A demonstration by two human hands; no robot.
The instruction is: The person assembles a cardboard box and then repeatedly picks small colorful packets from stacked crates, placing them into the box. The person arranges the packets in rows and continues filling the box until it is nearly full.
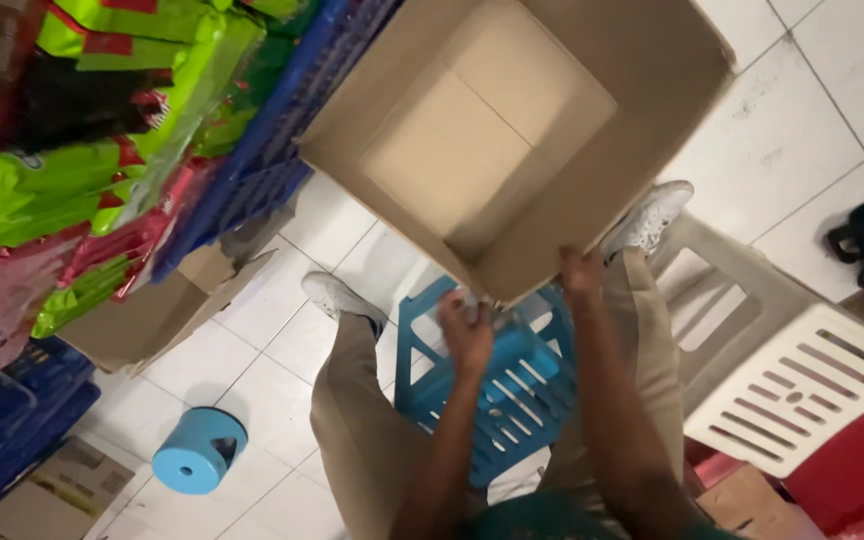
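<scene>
1. Head view: the empty cardboard box point(512, 130) is held up in front of the person, open side toward the camera, its near wall tipped down over the blue plastic chair point(497, 395).
2. The left hand point(467, 335) is clenched on the near bottom edge of the box, fingers curled around the rim. The right hand point(580, 272) grasps the same edge further along, just beside the corner.
3. Both hands sit on one side only, so the box looks likely to swing. A steadier hold would probably come from spreading the hands wider along that edge, or moving one to the opposite wall.
4. The person's legs straddle the chair, white shoes on the tiled floor point(282, 370). Lowering the box squarely would call for watching the chair back.
5. To the left lie stacked green and red bags point(102, 150) on blue crates point(272, 150); a white chair point(802, 385) stands to the right, and a blue stool point(199, 450) well apart.
</scene>
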